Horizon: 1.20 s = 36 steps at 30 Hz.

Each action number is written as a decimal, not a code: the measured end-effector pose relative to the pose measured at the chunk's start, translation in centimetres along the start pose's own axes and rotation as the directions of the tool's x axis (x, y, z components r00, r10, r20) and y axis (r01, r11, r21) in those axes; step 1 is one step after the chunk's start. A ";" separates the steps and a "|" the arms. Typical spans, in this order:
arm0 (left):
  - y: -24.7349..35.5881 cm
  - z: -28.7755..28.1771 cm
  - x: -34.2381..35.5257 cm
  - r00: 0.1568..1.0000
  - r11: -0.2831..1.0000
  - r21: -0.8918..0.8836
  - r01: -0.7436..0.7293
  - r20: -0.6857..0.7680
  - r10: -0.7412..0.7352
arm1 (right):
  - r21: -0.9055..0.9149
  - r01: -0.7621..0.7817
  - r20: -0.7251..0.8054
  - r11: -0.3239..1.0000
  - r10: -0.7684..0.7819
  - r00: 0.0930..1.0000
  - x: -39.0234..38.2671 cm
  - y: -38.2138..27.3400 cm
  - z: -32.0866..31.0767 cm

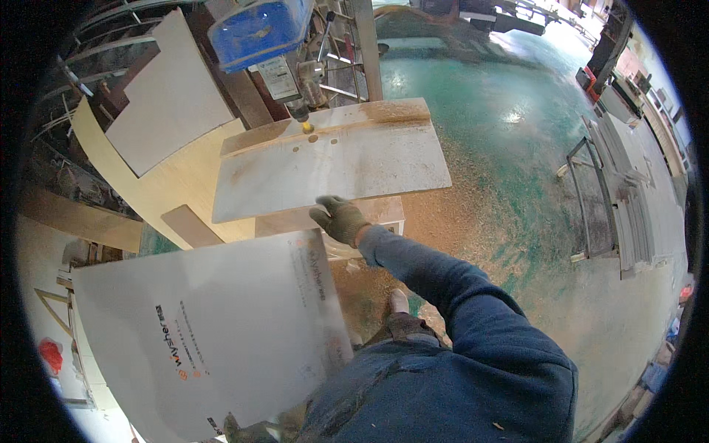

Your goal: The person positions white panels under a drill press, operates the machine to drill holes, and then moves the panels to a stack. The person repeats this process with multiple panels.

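Note:
My right hand (338, 220), in a grey-green glove, reaches out at the front edge of a dusty grey board (377, 155) on the drill press table, fingers apart and holding nothing; whether it touches the edge I cannot tell. Above the board is a blue drill press (258, 33) with a yellow-tipped bit (307, 127). My left hand (247, 428), gloved and mostly cut off at the bottom, grips the lower edge of a large white printed panel (244, 317) at my left side.
Plywood sheets (111, 155) and a white offcut (162, 96) stand at the back left. Sawdust (436, 229) covers part of the green floor (495, 103). Stacked panels (631, 221) and a metal frame (591, 192) lie at the right. My shoe (399, 303) shows below.

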<state>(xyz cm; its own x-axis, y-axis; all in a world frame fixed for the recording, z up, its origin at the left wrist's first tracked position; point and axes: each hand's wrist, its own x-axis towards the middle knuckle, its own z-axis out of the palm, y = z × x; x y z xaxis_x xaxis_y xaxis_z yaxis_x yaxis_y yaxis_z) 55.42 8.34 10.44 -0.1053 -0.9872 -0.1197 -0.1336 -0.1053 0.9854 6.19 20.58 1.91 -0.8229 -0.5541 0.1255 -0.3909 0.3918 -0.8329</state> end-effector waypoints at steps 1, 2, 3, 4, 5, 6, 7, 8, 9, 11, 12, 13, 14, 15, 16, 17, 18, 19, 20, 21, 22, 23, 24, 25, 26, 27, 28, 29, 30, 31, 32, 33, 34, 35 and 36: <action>-0.3 1.4 0.2 1.000 1.000 0.015 0.007 0.000 -0.007 | -0.150 0.141 0.111 0.979 -0.125 0.986 2.1 1.1 -0.4; -0.4 2.7 0.3 1.000 1.000 0.026 0.018 0.008 -0.018 | -0.263 0.179 0.140 0.948 -0.146 0.979 3.8 2.0 -0.3; -0.6 4.0 0.7 1.000 0.999 0.038 0.026 0.017 -0.027 | -0.371 0.216 0.170 0.903 -0.162 0.972 5.3 2.6 -0.1; -1.0 5.2 1.0 0.999 0.998 0.050 0.034 0.026 -0.035 | -0.474 0.256 0.206 0.842 -0.177 0.963 6.5 3.4 -0.1; -1.4 6.3 1.4 0.998 0.997 0.060 0.041 0.040 -0.043 | -0.528 0.250 0.321 0.812 -0.082 0.944 7.9 4.6 -0.6; -1.7 7.5 1.9 0.997 0.997 0.065 0.045 0.055 -0.049 | -0.573 0.270 0.332 0.774 -0.082 0.940 8.7 6.4 -1.4; -2.1 8.3 2.4 0.996 0.996 0.070 0.050 0.069 -0.055 | -0.617 0.290 0.341 0.732 -0.084 0.936 9.1 8.6 -2.8; -2.6 8.4 2.8 0.996 0.996 0.069 0.059 0.068 -0.064 | -0.657 0.320 0.361 0.683 -0.087 0.928 8.9 10.2 -4.3; -2.8 8.3 3.2 0.996 0.995 0.075 0.072 0.050 -0.076 | -0.693 0.208 0.334 0.691 0.052 0.941 8.7 8.9 -7.4; -4.0 11.3 4.8 0.986 0.992 0.055 0.115 0.117 -0.121 | -0.755 -0.079 -0.115 0.651 -0.014 0.993 6.6 21.5 -16.1; -4.2 11.1 5.3 0.987 0.991 0.060 0.123 0.092 -0.128 | -0.640 -0.278 -0.125 0.717 0.260 0.957 6.9 21.7 -20.1; -4.3 10.8 5.5 0.989 0.990 0.063 0.129 0.064 -0.133 | -0.641 -0.490 -0.283 0.591 0.412 0.866 6.9 18.0 -21.5; -4.6 10.7 5.9 0.988 0.989 0.067 0.134 0.064 -0.138 | -0.597 -0.683 -0.447 0.421 0.533 0.719 6.5 15.0 -22.4; -4.8 11.7 6.5 0.985 0.987 0.063 0.150 0.076 -0.154 | -0.671 -0.561 -0.384 0.484 0.421 0.822 7.4 15.8 -22.9; -5.0 12.1 6.9 0.983 0.986 0.071 0.154 0.087 -0.160 | -0.732 -0.420 -0.295 0.537 0.307 0.905 8.8 17.2 -22.2; -4.9 12.3 7.2 0.983 0.984 0.081 0.157 0.084 -0.164 | -0.772 -0.261 -0.183 0.580 0.191 0.964 9.9 18.1 -20.5; -4.9 12.1 7.4 0.983 0.983 0.094 0.157 0.078 -0.164 | -0.771 -0.126 -0.096 0.625 0.082 0.992 11.6 16.6 -16.5; -5.0 12.8 8.0 0.980 0.982 0.100 0.158 0.102 -0.168 | -0.833 0.060 0.034 0.550 -0.057 0.998 13.5 18.3 -13.8; -4.6 11.6 8.1 0.986 0.983 0.109 0.150 0.063 -0.157 | -0.732 0.114 0.110 0.672 -0.049 0.993 15.0 13.8 -9.7; -4.7 11.9 8.5 0.986 0.983 0.108 0.147 0.069 -0.155 | -0.685 0.165 0.122 0.710 -0.111 0.986 16.4 13.3 -7.8; -4.8 11.9 8.7 0.986 0.983 0.107 0.147 0.066 -0.154 | -0.673 0.161 0.135 0.722 -0.095 0.986 17.8 12.6 -6.4; -4.8 12.1 9.0 0.986 0.983 0.114 0.145 0.067 -0.153 | -0.659 0.155 0.146 0.736 -0.076 0.986 19.0 12.2 -5.4; -5.1 11.9 9.1 0.985 0.982 0.117 0.150 0.062 -0.158 | -0.648 0.151 0.163 0.747 -0.057 0.985 19.8 12.1 -4.9; -5.3 12.0 9.2 0.985 0.981 0.117 0.153 0.060 -0.161 | -0.691 0.198 0.198 0.695 -0.081 0.977 20.3 12.4 -5.3; -5.5 11.9 9.4 0.985 0.981 0.120 0.154 0.059 -0.162 | -0.704 0.213 0.174 0.677 -0.125 0.977 20.0 13.3 -6.4; -5.6 11.8 9.5 0.985 0.981 0.116 0.154 0.054 -0.161 | -0.716 0.231 0.155 0.658 -0.173 0.973 19.5 14.5 -7.8; -5.8 11.8 9.6 0.986 0.981 0.117 0.154 0.048 -0.161 | -0.732 0.250 0.138 0.633 -0.221 0.965 18.6 15.4 -9.7; -6.0 11.2 9.6 0.987 0.981 0.115 0.155 0.031 -0.160 | -0.770 0.086 0.075 0.632 -0.044 0.996 17.2 14.5 -11.5; -6.1 10.8 9.6 0.988 0.983 0.106 0.153 0.019 -0.156 | -0.799 -0.080 -0.003 0.596 0.130 0.992 15.6 13.8 -14.3; -6.6 11.6 9.8 0.984 0.981 0.099 0.166 0.047 -0.171 | -0.807 -0.240 -0.149 0.539 0.207 0.967 14.0 18.7 -19.4; -6.7 11.2 9.7 0.985 0.982 0.099 0.163 0.034 -0.167 | -0.732 -0.428 -0.256 0.530 0.368 0.894 11.9 19.2 -20.8; -6.7 10.9 9.7 0.987 0.984 0.090 0.155 0.021 -0.158 | -0.642 -0.601 -0.356 0.477 0.508 0.784 9.9 19.2 -22.6; -6.6 10.3 9.3 0.989 0.986 0.083 0.147 0.000 -0.147 | -0.618 -0.631 -0.366 0.469 0.539 0.758 7.5 17.5 -22.4; -6.5 9.7 9.0 0.990 0.988 0.072 0.138 -0.016 -0.138 | -0.594 -0.663 -0.379 0.455 0.568 0.730 5.1 15.6 -22.4; -6.5 9.5 8.6 0.992 0.990 0.064 0.125 -0.018 -0.124 | -0.614 -0.623 -0.485 0.484 0.391 0.782 1.6 16.8 -21.2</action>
<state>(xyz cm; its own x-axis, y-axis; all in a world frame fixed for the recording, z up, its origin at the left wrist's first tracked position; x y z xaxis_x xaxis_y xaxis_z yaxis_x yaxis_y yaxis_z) 46.08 1.69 1.83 -0.0705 -0.9684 -0.2392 -0.2086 -0.2202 0.9529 -10.47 41.82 -0.51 -0.9965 0.0760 0.0335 0.0702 0.9861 -0.1505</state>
